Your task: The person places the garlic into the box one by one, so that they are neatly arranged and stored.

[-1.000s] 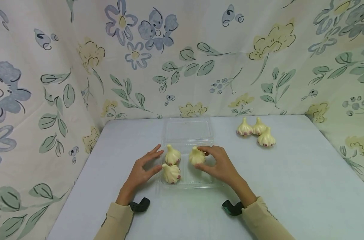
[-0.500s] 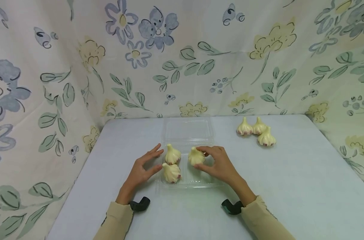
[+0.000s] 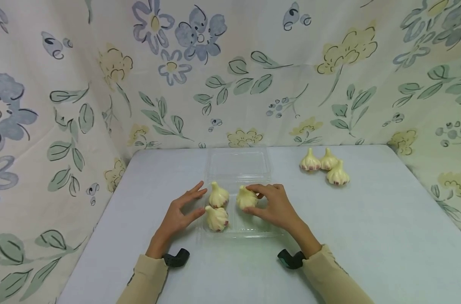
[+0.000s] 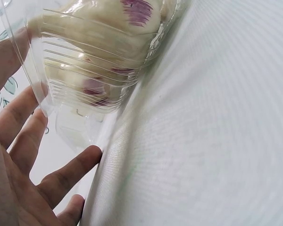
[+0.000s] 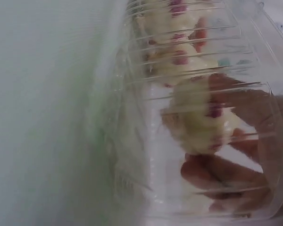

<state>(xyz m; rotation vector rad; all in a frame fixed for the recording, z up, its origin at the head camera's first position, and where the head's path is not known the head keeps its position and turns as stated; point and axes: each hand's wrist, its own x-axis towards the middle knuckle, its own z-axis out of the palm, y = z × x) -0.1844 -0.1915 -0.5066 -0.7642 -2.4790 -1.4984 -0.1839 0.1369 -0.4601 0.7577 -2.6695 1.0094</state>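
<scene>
A clear plastic clamshell box (image 3: pixel 253 233) lies with its lid (image 3: pixel 238 162) folded back behind it. Two garlic bulbs stand inside on the left, a rear bulb (image 3: pixel 218 195) and a front bulb (image 3: pixel 217 218). My right hand (image 3: pixel 277 207) pinches a third garlic bulb (image 3: pixel 246 197) between thumb and fingers, over the box's right half; the right wrist view shows this bulb (image 5: pixel 193 115) through the ribbed wall. My left hand (image 3: pixel 183 214) spreads its straight fingers along the box's left side, and fingertips (image 4: pixel 37 89) reach the rim in the left wrist view.
Several more garlic bulbs sit at the back right of the white table: a left one (image 3: pixel 310 160), a rear one (image 3: pixel 328 160) and a front one (image 3: pixel 337 174). A flower-printed curtain (image 3: pixel 238 76) hangs behind the table and along its sides.
My right hand has shifted slightly left with the garlic bulb, bringing it nearer the two bulbs in the box. The left hand has stayed in place.
</scene>
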